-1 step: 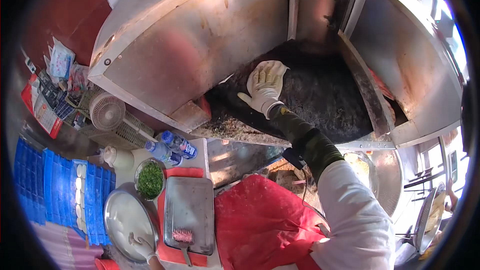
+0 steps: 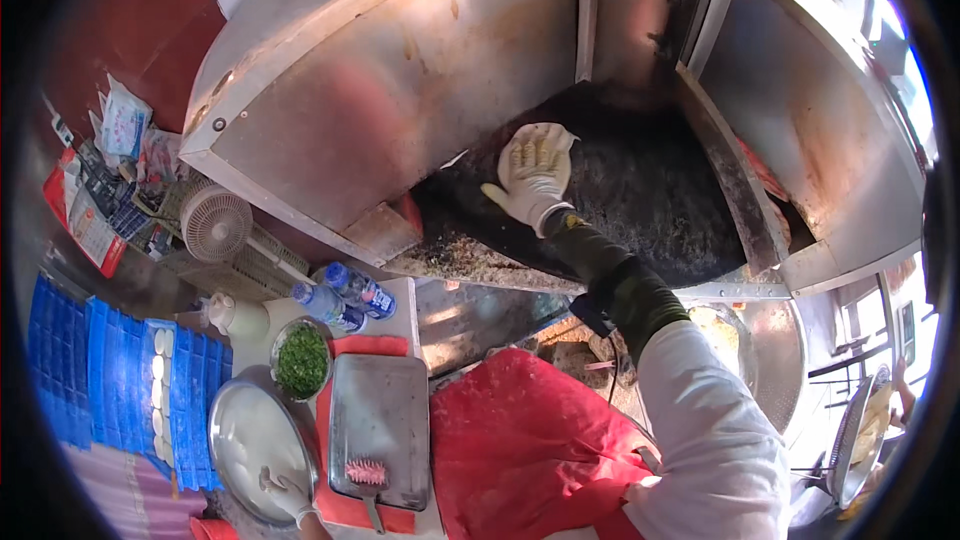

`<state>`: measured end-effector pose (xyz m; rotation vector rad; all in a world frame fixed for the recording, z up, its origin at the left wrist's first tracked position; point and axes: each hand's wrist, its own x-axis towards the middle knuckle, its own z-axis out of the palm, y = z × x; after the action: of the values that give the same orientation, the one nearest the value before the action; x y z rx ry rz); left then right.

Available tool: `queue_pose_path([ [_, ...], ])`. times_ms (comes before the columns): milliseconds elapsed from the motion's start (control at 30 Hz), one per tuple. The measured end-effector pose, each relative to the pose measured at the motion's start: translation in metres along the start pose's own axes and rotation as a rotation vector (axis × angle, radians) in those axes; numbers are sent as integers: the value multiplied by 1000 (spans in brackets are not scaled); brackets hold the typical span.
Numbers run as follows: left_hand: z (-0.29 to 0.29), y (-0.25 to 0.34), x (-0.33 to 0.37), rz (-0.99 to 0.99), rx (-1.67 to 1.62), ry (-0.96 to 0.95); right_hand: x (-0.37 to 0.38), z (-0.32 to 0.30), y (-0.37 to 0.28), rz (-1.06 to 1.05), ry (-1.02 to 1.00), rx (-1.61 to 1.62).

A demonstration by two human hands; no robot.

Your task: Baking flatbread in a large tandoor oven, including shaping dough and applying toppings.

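A white glove with yellowish finger pads covers my right hand (image 2: 530, 185), which lies flat with its fingers stretched out. Beneath it is a thin round sheet of pale dough (image 2: 563, 146), pressed against a dark, curved cooking surface (image 2: 650, 210). Most of the dough is hidden by the palm. My left hand (image 2: 288, 495), also in a light glove, rests at the lower edge of a large round metal pan (image 2: 232, 430), its fingers apart and nothing visible in them. Beside that pan lies a rectangular metal tray (image 2: 375, 400) with a pink-bristled brush (image 2: 366, 472) on it.
Metal walls (image 2: 400, 70) enclose the cooking surface. To the left stand a bowl of chopped greens (image 2: 301, 360), blue-capped bottles (image 2: 358, 290), a small fan (image 2: 216, 224) and blue crates (image 2: 125, 380) holding pale dough rounds. A wire rack (image 2: 855, 435) is at far right.
My right hand shifts very slightly on the dough, its thumb moving a little toward the right. My left hand stays by the pan.
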<state>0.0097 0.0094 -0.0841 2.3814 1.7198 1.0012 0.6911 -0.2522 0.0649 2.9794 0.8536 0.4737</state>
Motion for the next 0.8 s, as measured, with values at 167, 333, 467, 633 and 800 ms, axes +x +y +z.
queue_pose_path([
  [167,4,13,-12,-69,74,-9,-37,33,38,-133,126,230],
  [333,6,19,-7,-116,73,-71,-48,2,26,-260,203,234],
  [467,5,29,-7,-86,161,-80,30,29,29,-188,31,-22],
  [633,0,22,-11,-149,188,-124,50,15,8,-175,-162,108],
  [800,0,42,-8,-165,127,-123,-8,42,-10,-185,44,177],
])
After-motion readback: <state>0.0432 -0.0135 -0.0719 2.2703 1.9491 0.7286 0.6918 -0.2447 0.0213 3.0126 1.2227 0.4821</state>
